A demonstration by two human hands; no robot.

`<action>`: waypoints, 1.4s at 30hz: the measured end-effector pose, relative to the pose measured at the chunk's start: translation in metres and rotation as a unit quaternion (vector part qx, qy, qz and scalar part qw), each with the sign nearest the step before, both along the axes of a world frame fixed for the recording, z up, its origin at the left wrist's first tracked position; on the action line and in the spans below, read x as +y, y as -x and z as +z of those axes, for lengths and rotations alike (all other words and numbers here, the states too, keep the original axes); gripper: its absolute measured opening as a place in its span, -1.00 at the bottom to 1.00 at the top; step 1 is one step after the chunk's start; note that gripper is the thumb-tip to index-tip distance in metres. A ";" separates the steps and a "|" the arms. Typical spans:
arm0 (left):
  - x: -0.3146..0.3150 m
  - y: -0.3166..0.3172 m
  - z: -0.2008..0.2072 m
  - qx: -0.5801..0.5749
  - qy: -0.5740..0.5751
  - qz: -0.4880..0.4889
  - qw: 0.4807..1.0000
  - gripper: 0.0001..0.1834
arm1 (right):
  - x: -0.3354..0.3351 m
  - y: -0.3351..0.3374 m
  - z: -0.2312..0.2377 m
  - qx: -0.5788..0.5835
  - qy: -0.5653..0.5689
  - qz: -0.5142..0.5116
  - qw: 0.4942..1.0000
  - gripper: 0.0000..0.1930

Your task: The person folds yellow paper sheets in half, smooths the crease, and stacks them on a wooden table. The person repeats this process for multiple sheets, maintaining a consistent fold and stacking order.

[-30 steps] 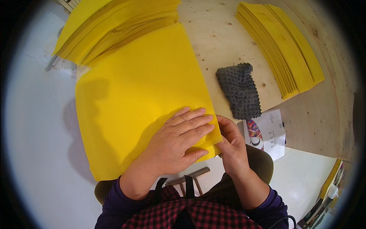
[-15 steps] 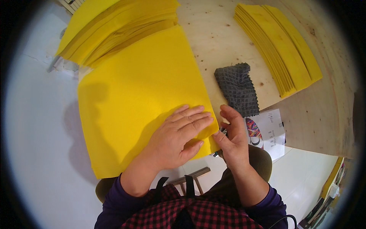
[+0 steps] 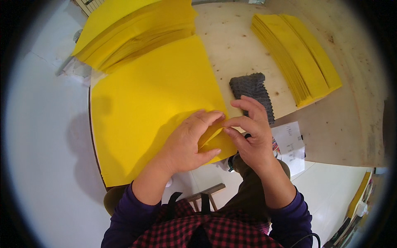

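Yellow paper sheet [image 3: 153, 107] flat and creaseless, near corner now lifted, pinched between left hand [image 3: 186, 144] and right hand [image 3: 252, 136] fingertips, earlier pressed flat.

White printed paper slip [image 3: 291, 144] — on table edge, right.
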State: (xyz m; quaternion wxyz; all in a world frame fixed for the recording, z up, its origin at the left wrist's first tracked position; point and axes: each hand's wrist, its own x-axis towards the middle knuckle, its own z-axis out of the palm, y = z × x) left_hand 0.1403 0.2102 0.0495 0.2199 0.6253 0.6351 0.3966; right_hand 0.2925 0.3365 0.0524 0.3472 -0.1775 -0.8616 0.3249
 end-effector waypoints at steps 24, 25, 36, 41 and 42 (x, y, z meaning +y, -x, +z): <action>-0.001 0.003 -0.001 -0.047 -0.033 0.013 0.998 -0.41 | 0.106 -0.011 -0.071 -0.162 0.037 -0.112 0.980 -0.86; 0.000 0.003 -0.002 -0.041 -0.040 0.006 0.998 -0.41 | 0.107 -0.012 -0.069 -0.163 0.076 -0.117 0.977 -0.87; 0.002 0.007 -0.009 -0.027 -0.065 -0.024 0.997 -0.38 | 0.064 -0.023 -0.017 -0.086 0.315 0.239 0.914 -0.81; 0.002 0.009 -0.009 -0.028 -0.051 -0.033 0.998 -0.49 | 0.053 -0.010 -0.021 -0.110 0.307 0.251 0.911 -0.83; 0.001 0.009 -0.009 -0.031 -0.050 -0.032 0.998 -0.49 | 0.052 -0.008 -0.021 -0.108 0.310 0.250 0.911 -0.83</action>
